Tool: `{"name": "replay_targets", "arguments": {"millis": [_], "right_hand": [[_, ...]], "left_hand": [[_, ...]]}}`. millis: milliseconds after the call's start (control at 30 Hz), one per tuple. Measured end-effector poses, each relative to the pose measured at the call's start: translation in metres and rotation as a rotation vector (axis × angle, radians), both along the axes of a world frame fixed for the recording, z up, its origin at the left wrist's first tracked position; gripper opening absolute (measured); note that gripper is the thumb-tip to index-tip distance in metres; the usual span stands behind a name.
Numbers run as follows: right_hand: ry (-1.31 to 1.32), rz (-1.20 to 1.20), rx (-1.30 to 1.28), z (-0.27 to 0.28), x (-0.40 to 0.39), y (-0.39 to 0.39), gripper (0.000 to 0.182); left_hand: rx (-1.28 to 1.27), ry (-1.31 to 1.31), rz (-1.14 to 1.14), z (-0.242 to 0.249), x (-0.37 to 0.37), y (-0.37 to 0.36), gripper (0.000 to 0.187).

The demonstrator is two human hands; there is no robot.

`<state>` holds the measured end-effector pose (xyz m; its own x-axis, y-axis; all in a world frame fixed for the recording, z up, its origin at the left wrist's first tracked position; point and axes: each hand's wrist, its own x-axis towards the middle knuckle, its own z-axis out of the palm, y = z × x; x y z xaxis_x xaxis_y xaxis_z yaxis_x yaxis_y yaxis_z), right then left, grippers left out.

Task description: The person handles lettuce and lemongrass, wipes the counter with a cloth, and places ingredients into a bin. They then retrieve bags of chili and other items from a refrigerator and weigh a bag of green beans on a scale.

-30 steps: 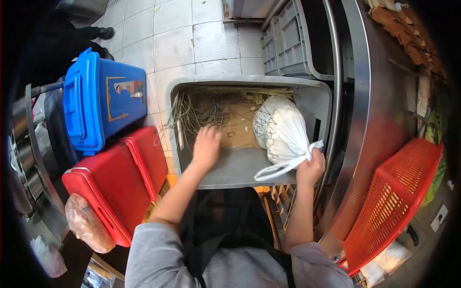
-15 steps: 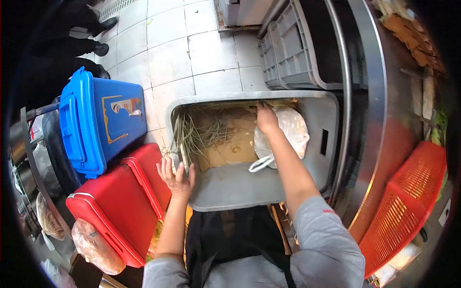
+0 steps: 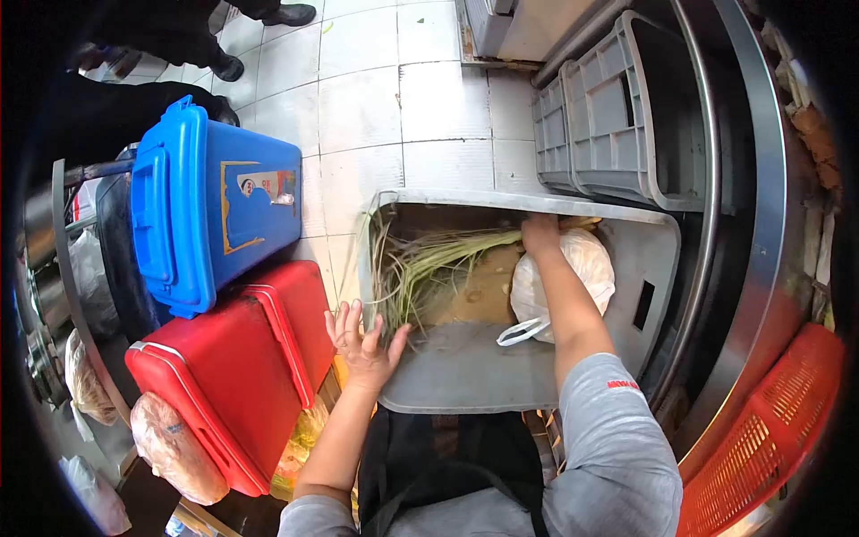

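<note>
A grey plastic bin (image 3: 465,371) stands in front of me with a brown cardboard-like sheet (image 3: 474,295) on its bottom. At its far wall, my right hand (image 3: 540,237) is closed around the thick end of a bunch of long, thin green stalks (image 3: 456,249). Their leafy ends fan out toward the bin's left side, blurred by motion. A tied white plastic bag (image 3: 586,273) with hidden contents sits under my right forearm. My left hand (image 3: 365,347), fingers spread, is at the bin's near left rim beside the loose leaf ends and holds nothing.
Left of the bin stand a blue lidded container (image 3: 215,201) and a red box (image 3: 233,367). Grey crates (image 3: 608,125) and a metal rail (image 3: 707,179) are at the right, with an orange-red basket (image 3: 778,430) nearer me. Another person's dark-clothed legs and shoes (image 3: 291,14) show at upper left.
My right hand has lifted the green stalks, which now stretch across the bin. The left hand stays open at the left rim. The whole view has shifted, moving the bin rightward in frame.
</note>
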<state>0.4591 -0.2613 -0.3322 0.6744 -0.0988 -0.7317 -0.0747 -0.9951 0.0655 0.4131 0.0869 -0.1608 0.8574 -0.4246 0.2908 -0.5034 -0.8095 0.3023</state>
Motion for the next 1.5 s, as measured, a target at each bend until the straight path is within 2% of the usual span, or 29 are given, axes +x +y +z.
{"name": "replay_targets", "arguments": {"millis": [167,267,400,433,533,567,633,700,733,767,800,833,900,933,967,1000,1067,1100,1133,1200,1267,1333,1367,1467,1500], "right_hand": [[-0.464,0.01,0.094,0.024,-0.046,-0.012,0.025],[-0.648,-0.045,0.301,0.041,-0.068,-0.008,0.023],[-0.424,-0.079,0.325,0.105,-0.063,0.014,0.016],[-0.471,-0.062,0.341,0.115,-0.062,0.02,0.015],[-0.585,-0.054,0.325,0.145,-0.059,0.039,0.014],[-0.676,-0.038,0.304,0.149,-0.061,0.044,0.011],[-0.824,-0.028,0.214,0.172,-0.06,0.061,0.008],[-1.07,0.055,0.108,0.201,-0.052,0.077,0.004],[-1.115,0.096,0.099,0.224,-0.043,0.083,0.003],[-1.094,0.134,0.018,0.246,-0.035,0.09,0.004],[-1.079,0.177,-0.063,0.268,-0.026,0.096,0.004],[-1.033,0.186,-0.096,0.289,-0.022,0.102,0.006],[-1.022,0.227,-0.07,0.322,-0.024,0.111,0.007],[-1.033,0.26,-0.051,0.34,-0.024,0.117,0.007],[-1.064,0.334,-0.027,0.361,-0.026,0.122,0.007],[-1.101,0.422,-0.003,0.382,-0.031,0.126,0.007],[-0.949,0.458,0.02,0.416,-0.039,0.141,0.008],[-0.845,0.478,-0.02,0.435,-0.044,0.153,0.007],[-0.869,0.507,0.002,0.453,-0.051,0.164,0.008],[-0.909,0.582,0.076,0.484,-0.064,0.186,0.008],[-0.889,0.668,0.157,0.519,-0.077,0.207,0.014],[-1.052,0.801,0.162,0.548,-0.092,0.22,0.021],[-1.007,0.825,0.128,0.563,-0.1,0.221,0.026],[-1.105,0.864,0.081,0.597,-0.117,0.193,0.026],[-1.176,0.909,0.058,0.601,-0.12,0.175,0.026]], "left_hand": [[-0.077,-0.018,0.005,0.001,-0.003,0.001,0.074],[-0.109,-0.007,0.013,-0.003,-0.002,0.004,0.072],[-0.194,0.142,0.052,-0.009,-0.006,0.011,0.072],[-0.156,0.189,0.036,-0.005,-0.006,0.015,0.073],[-0.287,0.303,0.197,0.033,-0.009,0.026,0.072],[-0.476,0.351,0.232,0.037,-0.013,0.038,0.075],[-0.649,0.439,0.286,0.038,-0.027,0.078,0.073],[-0.597,0.485,0.267,0.055,-0.035,0.122,0.072],[-0.466,0.476,0.232,0.066,-0.039,0.147,0.073],[-0.074,0.502,0.141,0.088,-0.041,0.171,0.076],[-0.076,0.583,0.104,0.105,-0.045,0.186,0.078],[-0.036,0.726,0.176,0.134,-0.048,0.192,0.078],[0.073,0.961,0.152,0.138,-0.069,0.24,0.075],[0.378,1.081,0.056,0.144,-0.072,0.258,0.072],[0.672,1.194,-0.022,0.166,-0.068,0.255,0.061],[0.764,1.231,-0.159,0.198,-0.061,0.242,0.051],[0.554,1.153,-0.124,0.266,-0.044,0.206,0.046],[0.395,1.044,-0.102,0.307,-0.034,0.182,0.05],[0.248,0.933,-0.09,0.338,-0.026,0.159,0.055],[-0.144,0.367,-0.302,0.348,-0.016,0.121,0.065],[-0.15,-0.063,-0.271,0.375,-0.014,0.07,0.065],[-0.15,-0.051,-0.276,0.341,-0.014,0.042,0.066],[-0.182,0.441,-0.283,0.363,-0.02,0.032,0.058],[-0.13,0.465,-0.278,0.347,-0.046,0.017,0.039],[-0.236,0.373,-0.263,0.35,-0.057,0.012,0.03]]}}
